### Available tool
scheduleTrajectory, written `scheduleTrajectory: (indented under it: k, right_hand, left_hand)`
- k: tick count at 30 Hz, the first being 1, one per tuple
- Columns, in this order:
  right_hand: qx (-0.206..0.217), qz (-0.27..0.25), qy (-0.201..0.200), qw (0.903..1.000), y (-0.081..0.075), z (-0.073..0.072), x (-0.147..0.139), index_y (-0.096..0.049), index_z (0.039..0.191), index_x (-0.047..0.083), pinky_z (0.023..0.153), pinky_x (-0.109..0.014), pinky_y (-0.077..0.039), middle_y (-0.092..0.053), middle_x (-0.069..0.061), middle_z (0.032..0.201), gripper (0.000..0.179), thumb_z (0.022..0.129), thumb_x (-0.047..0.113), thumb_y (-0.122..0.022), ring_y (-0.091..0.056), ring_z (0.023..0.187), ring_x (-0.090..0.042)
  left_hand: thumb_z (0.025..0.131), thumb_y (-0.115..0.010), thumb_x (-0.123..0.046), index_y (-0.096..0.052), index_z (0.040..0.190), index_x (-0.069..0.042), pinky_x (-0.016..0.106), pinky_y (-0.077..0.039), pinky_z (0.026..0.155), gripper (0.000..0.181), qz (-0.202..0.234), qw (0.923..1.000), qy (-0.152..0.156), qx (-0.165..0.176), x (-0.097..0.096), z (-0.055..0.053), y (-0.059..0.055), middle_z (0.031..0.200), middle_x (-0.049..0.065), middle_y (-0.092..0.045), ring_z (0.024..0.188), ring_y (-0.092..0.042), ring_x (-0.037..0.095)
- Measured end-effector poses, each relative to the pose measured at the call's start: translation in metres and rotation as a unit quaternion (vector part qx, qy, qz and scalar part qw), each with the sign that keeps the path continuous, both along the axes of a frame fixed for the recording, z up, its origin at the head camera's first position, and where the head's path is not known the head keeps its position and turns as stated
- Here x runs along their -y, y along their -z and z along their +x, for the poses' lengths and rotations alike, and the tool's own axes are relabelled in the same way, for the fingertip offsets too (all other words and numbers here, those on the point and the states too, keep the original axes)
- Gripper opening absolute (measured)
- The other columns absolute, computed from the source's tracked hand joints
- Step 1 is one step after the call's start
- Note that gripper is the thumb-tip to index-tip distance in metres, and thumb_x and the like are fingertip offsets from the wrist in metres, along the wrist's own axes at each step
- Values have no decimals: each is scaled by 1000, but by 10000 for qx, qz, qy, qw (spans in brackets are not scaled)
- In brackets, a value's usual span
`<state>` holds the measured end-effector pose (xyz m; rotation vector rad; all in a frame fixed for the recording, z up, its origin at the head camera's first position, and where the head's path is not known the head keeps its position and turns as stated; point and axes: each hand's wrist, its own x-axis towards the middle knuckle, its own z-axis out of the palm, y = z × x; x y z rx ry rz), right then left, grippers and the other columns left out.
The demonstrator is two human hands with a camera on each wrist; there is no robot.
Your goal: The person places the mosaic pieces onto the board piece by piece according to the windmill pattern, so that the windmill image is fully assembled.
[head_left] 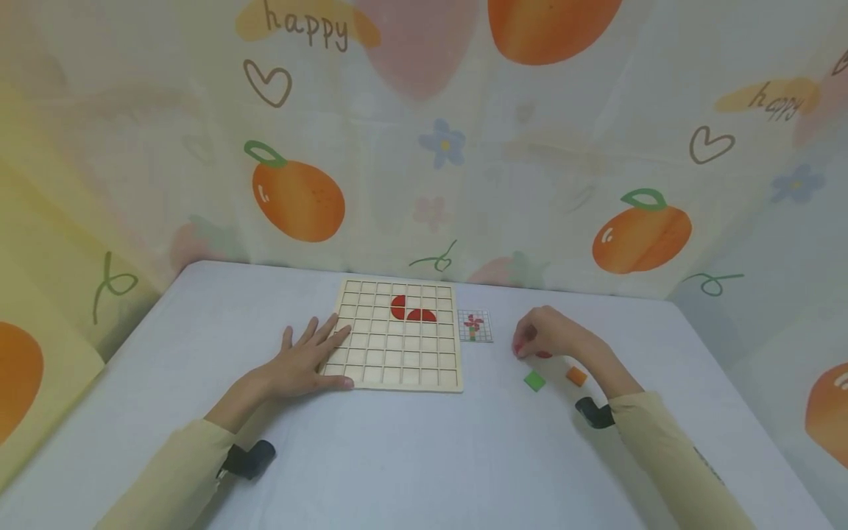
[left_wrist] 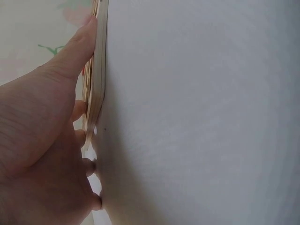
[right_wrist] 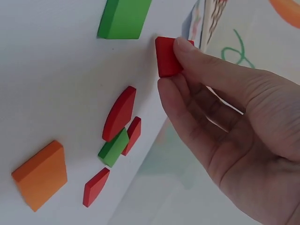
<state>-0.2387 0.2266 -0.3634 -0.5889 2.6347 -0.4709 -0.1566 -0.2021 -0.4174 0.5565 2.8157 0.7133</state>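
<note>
My left hand (head_left: 301, 368) lies with spread fingers at the left and lower-left edge of a pale wooden grid board (head_left: 397, 361). In the left wrist view its thumb (left_wrist: 77, 49) rests along the board's edge. Red quarter-round tiles (head_left: 422, 315) sit in cells near the board's top. Off to the right, my right hand (head_left: 553, 331) pinches a red tile (right_wrist: 168, 56) between thumb and fingertips, just over the table. Part of that tile is hidden by the thumb. Near this hand are a green square tile (head_left: 534, 380) and an orange tile (head_left: 576, 376).
A small card (head_left: 475, 326) with a printed pinwheel pattern on a grid lies against the board's right side. In the right wrist view, several loose red tiles (right_wrist: 119, 112) and a smaller green tile (right_wrist: 114, 147) lie together. A fruit-printed curtain (head_left: 371, 147) hangs behind the white table (head_left: 411, 464).
</note>
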Motion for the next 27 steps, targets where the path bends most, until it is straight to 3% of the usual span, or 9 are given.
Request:
scheduleTrajectory:
  k: [4,10,16,21,27]
  right_hand:
    - [44,-160,89,9998,-1,-1,4,-75,91,13,71,-32,-54,-69,3,87,8,85,9,-76,-58,81,-18]
    - [-358,-367,-169,9985,-1,-4,10,-75,94,10,85,-37,-53,-71,2,88,11,84,5,-76,-60,84,-17]
    - [-526,-591,33,9969,1,-8,14,-74,102,6,81,-35,-53,-70,-1,91,18,84,6,-77,-59,85,-19]
    - [-559,-742,178,9955,3,-10,19,-74,99,7,76,-31,-53,-69,-1,91,16,84,4,-76,-60,84,-18]
    - [-684,-1108,-153,9914,0,-12,29,-74,97,5,77,-33,-54,-70,-1,90,15,83,3,-76,-63,84,-18]
  left_hand:
    - [83,-67,-62,-25,156,-9,73,9,105,99,-26,10000,-6,1,0,0,0,162,21,-8,145,1,51]
    - [83,-67,-61,-25,155,-9,73,10,105,99,-29,10000,-23,13,0,0,-1,162,22,-8,145,1,51]
    - [83,-67,-62,-24,156,-10,73,9,106,99,-62,10000,6,39,-1,-2,1,162,20,-8,145,2,51]
    - [83,-66,-62,-24,156,-10,73,9,106,99,-102,9999,26,33,-1,-3,2,163,20,-7,145,1,51]
    - [83,-67,-62,-25,156,-9,73,9,105,99,-50,10000,11,37,0,-2,0,162,21,-8,145,2,51]
